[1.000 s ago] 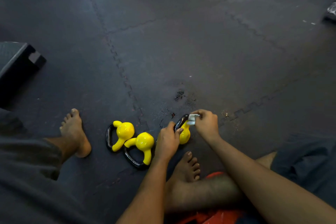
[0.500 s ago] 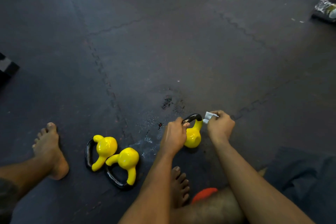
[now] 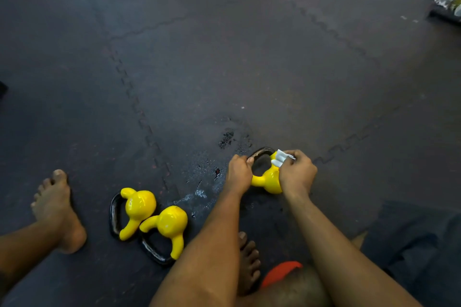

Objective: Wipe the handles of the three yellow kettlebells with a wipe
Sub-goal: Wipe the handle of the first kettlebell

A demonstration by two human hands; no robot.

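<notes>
Kettlebell (image 3: 268, 180), glossy yellow, black looped handle (image 3: 262, 151), touches folded white wipe (image 3: 280, 158).

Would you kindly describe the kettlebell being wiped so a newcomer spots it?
On the dark floor mat, two yellow kettlebells lie together at the left. The third kettlebell sits apart, left hand on its black handle, right hand pinching a white wipe.

The three yellow kettlebells (image 3: 167, 223) have glossy, smooth bodies and dark, worn handles (image 3: 262, 151). The wipe (image 3: 281, 158) looks like thin white paper. The floor (image 3: 224, 57) is matt, rubbery interlocking tile.
</notes>
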